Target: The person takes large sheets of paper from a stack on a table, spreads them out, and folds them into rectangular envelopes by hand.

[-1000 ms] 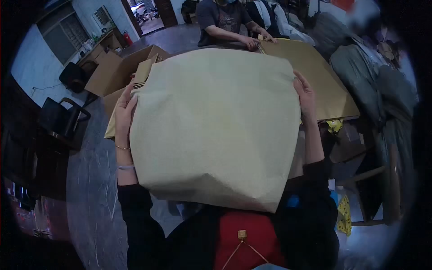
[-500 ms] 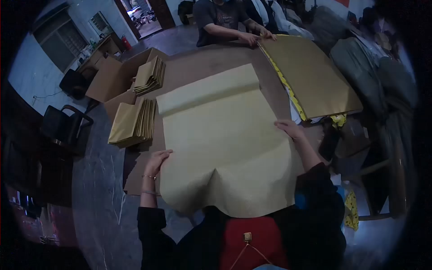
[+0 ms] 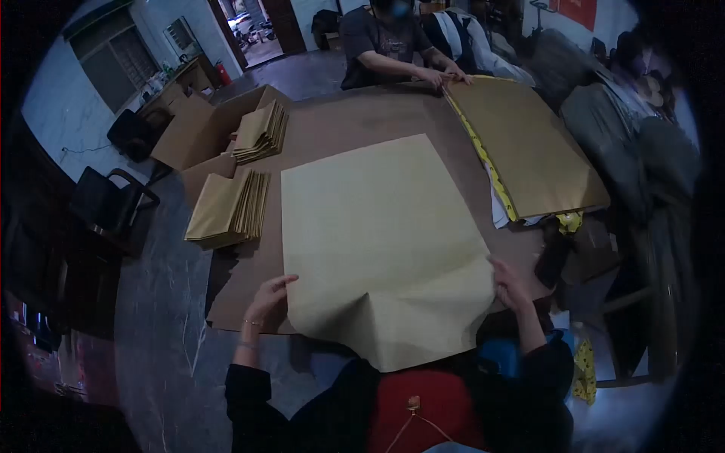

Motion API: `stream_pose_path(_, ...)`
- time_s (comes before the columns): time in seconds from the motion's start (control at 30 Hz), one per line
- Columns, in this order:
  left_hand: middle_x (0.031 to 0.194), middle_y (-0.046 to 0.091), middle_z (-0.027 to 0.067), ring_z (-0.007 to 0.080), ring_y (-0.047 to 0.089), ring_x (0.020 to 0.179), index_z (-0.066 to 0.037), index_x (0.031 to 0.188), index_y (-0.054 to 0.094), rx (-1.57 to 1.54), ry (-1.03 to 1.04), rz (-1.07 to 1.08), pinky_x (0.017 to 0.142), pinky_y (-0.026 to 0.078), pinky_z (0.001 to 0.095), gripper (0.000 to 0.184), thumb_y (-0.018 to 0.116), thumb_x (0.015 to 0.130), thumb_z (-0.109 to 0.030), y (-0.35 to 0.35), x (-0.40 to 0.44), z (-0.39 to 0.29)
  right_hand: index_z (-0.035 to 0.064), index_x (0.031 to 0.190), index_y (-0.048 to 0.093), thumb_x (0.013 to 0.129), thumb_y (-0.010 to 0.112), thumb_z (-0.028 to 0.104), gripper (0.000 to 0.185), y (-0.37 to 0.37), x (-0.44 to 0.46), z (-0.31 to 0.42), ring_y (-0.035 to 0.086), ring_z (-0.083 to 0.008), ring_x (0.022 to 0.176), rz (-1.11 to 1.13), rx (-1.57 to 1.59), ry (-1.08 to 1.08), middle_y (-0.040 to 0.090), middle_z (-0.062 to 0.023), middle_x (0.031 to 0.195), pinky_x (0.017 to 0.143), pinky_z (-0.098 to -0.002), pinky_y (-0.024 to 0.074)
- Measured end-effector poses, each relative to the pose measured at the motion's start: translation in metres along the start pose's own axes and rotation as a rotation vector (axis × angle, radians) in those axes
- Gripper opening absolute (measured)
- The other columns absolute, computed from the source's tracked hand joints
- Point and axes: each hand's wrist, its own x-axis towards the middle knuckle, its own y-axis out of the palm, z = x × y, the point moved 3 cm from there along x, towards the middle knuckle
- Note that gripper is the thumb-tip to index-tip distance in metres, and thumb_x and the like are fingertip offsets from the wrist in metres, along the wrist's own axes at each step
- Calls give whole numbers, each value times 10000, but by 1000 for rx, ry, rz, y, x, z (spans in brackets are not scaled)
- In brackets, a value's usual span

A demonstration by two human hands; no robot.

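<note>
A large sheet of pale brown paper (image 3: pixel 377 219) lies across the table in front of me, its near end buckled and hanging over the edge towards my body. My left hand (image 3: pixel 269 297) pinches the sheet's left edge, thumb and fingers closed on it. On the opposite side my right hand (image 3: pixel 511 285) grips the right edge, slightly higher up. The far part of the sheet rests flat.
Folded golden-brown paper bundles (image 3: pixel 230 208) stand at the left beside an open cardboard box (image 3: pixel 192 140). On the right lies a stack of large brown sheets (image 3: pixel 529 143) with yellow edging, touched by another person's hands (image 3: pixel 445 75). A chair (image 3: pixel 109 200) stands left of the brown table (image 3: pixel 340 113).
Both my hands have moved nearer to my body along the sheet's sides. The paper has come with them, and the raised fold at its far end has flattened.
</note>
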Motion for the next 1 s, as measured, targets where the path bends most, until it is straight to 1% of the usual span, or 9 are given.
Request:
stream_pose_path(0.13, 959, 640, 65, 131, 564, 791, -39, 1111, 627, 88, 350, -22, 686, 466, 261, 308, 636, 806, -80, 2, 16, 9, 44, 1347, 377, 831, 534, -33, 545, -21, -18, -12, 532, -204, 1095, 141, -1, 21, 489, -92, 1280, 858, -313, 470)
stream_pose_path(0.27, 849, 566, 96, 242, 540, 844, -119, 1016, 679, 817, 400, -235, 695, 410, 318, 265, 667, 752, -113, 28, -6, -34, 56, 1291, 466, 797, 518, -84, 516, -8, -25, 8, 513, -222, 1135, 95, -217, -153, 482, -108, 1305, 872, -342, 458)
stream_pose_path(0.4, 1110, 579, 86, 259, 530, 1046, -163, 1095, 641, 1014, 733, -310, 939, 359, 404, 343, 657, 753, -149, 37, -2, -23, 58, 1187, 572, 764, 489, -101, 460, -10, -11, 15, 507, -236, 1119, -161, -716, -219, 529, -122, 1215, 913, -350, 420)
stream_pose_path(0.47, 1271, 521, 98, 270, 450, 1217, -174, 1139, 613, 1002, 802, 55, 1065, 257, 418, 348, 609, 793, -144, 40, 4, -4, 33, 1028, 635, 740, 495, -83, 341, -2, -13, 29, 520, -258, 1040, -268, -1269, -407, 546, -116, 1076, 915, -355, 393)
stream_pose_path(0.57, 1353, 465, 58, 243, 374, 1294, -179, 1227, 563, 835, 539, 318, 1103, 222, 390, 410, 563, 820, -127, 45, -21, -28, 9, 931, 617, 717, 520, -69, 247, 3, -7, 42, 514, -275, 972, -391, -1357, -640, 523, -105, 967, 883, -342, 387)
stream_pose_path(0.63, 1314, 495, 67, 214, 386, 1271, -84, 1289, 483, 29, 55, 272, 1078, 270, 349, 482, 602, 832, -178, 27, -20, 4, -14, 889, 581, 788, 502, -18, 128, 24, 5, 66, 506, -257, 1010, -260, -1028, -823, 526, -110, 1041, 870, -348, 391)
stream_pose_path(0.77, 1215, 548, 134, 206, 525, 1123, 32, 1287, 430, -342, -11, -65, 904, 464, 326, 519, 596, 870, -229, 32, -31, -41, -2, 973, 596, 870, 544, 278, 303, -1, 77, 70, 566, -172, 902, -67, -617, -284, 604, -70, 998, 804, -310, 437)
stream_pose_path(0.9, 1123, 589, 125, 196, 556, 998, 27, 1165, 535, -42, -234, -173, 819, 472, 333, 481, 593, 863, -343, 21, 37, -32, -29, 1032, 601, 847, 576, 214, 307, 6, 135, 59, 588, -146, 765, -65, -405, 100, 635, -86, 907, 674, -296, 474)
stream_pose_path(1.0, 1054, 621, 118, 189, 579, 904, 24, 1074, 614, 174, -398, -181, 755, 478, 339, 502, 592, 857, -428, 20, 57, -32, -30, 1052, 599, 846, 570, 214, 321, 14, 144, 58, 605, -162, 783, -68, -634, 51, 633, -93, 921, 671, -297, 496)
